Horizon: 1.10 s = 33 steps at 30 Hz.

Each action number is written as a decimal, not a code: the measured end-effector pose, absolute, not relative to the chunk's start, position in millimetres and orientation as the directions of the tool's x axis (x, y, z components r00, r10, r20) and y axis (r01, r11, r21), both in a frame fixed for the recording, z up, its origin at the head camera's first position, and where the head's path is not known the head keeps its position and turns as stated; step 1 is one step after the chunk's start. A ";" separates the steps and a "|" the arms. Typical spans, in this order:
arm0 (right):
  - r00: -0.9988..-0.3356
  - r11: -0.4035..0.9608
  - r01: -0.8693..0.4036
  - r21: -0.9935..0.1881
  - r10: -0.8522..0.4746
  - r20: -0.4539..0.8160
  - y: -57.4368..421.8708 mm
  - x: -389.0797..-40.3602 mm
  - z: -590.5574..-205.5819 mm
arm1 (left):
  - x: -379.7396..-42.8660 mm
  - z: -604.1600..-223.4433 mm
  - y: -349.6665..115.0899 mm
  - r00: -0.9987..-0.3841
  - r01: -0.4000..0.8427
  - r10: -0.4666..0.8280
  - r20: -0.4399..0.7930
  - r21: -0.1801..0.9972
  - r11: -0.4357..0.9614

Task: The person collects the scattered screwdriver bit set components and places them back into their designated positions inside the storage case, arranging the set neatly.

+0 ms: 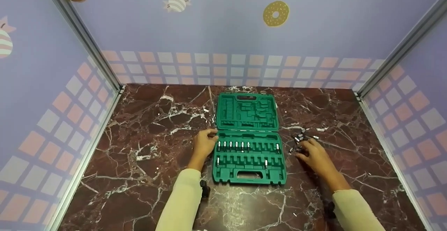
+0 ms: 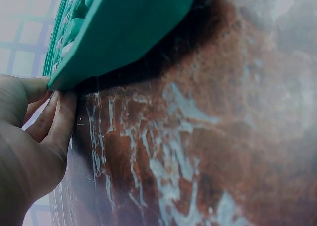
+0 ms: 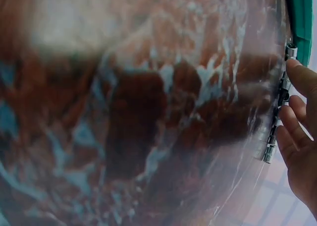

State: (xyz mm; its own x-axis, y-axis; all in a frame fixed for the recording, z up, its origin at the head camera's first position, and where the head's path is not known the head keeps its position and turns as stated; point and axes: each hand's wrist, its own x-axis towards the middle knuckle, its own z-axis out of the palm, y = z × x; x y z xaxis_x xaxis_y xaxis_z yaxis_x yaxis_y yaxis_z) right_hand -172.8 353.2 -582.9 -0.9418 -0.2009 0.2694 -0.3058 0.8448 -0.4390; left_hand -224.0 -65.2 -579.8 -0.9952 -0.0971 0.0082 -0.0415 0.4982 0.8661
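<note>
- Left hand (image 1: 206,142) holds the case (image 1: 258,155) by its edge.
- Right hand (image 1: 312,151) seems picking among sockets (image 1: 298,139); its grip I cannot tell.
- Next probably needs a firm pinch.

The right hand (image 3: 303,122) is positioned at small metal parts (image 3: 291,50) on the marbled surface (image 3: 138,112) — thumb and fingers apart, contact unclear. A green case (image 3: 301,20) lies near the thumb — partly in view.
</note>
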 end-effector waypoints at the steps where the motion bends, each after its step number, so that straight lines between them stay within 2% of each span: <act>1: -0.943 0.850 -0.302 -0.431 -0.201 0.264 353.4 -172.4 -583.5 | -224.1 -580.3 -64.8 -0.995 -0.043 -0.097 0.007 0.865 0.499; 16: -0.926 0.851 -0.321 -0.415 -0.190 0.326 350.5 -173.9 -593.0 | -224.4 -580.1 -63.7 -0.995 -0.036 -0.101 0.017 0.867 0.497; 25: -0.892 0.853 -0.369 -0.370 -0.212 0.400 349.6 -173.4 -596.6 | -224.1 -580.4 -63.8 -0.995 -0.043 -0.099 0.006 0.869 0.493; 33: -0.901 0.829 -0.355 -0.432 -0.182 0.393 345.3 -172.4 -592.6 | -223.7 -580.3 -63.4 -0.994 -0.035 -0.106 0.021 0.863 0.504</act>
